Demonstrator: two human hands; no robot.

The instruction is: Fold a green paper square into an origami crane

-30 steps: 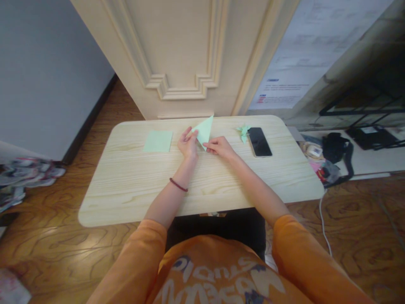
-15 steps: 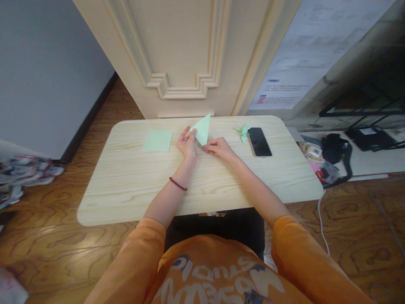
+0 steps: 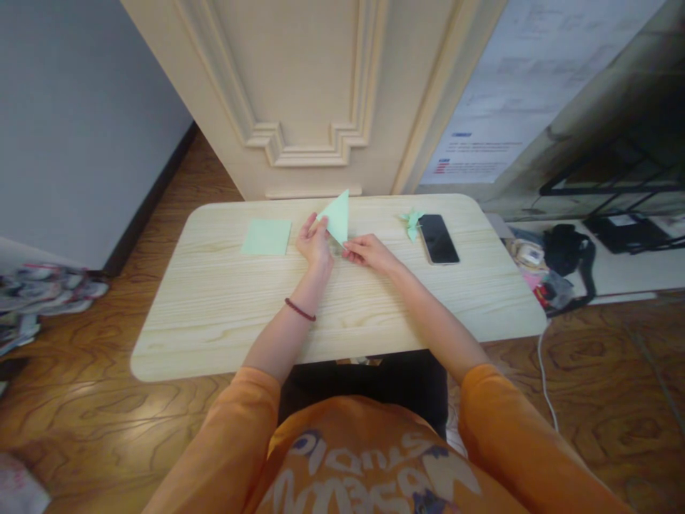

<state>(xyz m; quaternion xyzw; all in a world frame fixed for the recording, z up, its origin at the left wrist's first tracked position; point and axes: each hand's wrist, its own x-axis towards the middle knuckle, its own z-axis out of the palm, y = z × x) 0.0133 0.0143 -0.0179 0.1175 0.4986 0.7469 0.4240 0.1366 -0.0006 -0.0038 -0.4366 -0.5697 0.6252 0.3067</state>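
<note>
A pale green paper folded into a triangle [image 3: 337, 218] stands tilted on the light wooden table [image 3: 214, 321], with its point toward the far edge. My left hand [image 3: 314, 241] holds its left side between the fingers. My right hand [image 3: 369, 252] pinches its lower corner. A flat square of the same green paper [image 3: 266, 238] lies just left of my left hand. To the right of my right hand sit a small green origami crane [image 3: 412, 224] and a black smartphone [image 3: 439, 239], touching or nearly touching each other.
A panelled cream door [image 3: 300, 93] rises behind the table. Shoes or clothes [image 3: 43, 296] lie on the wooden floor at the left. A black bag [image 3: 567, 253] and other small items sit low at the right, with a white cable [image 3: 541, 371] running down to the floor.
The folded triangle has swung so its point moves left and stands more upright. Both hands have shifted slightly, keeping hold of it.
</note>
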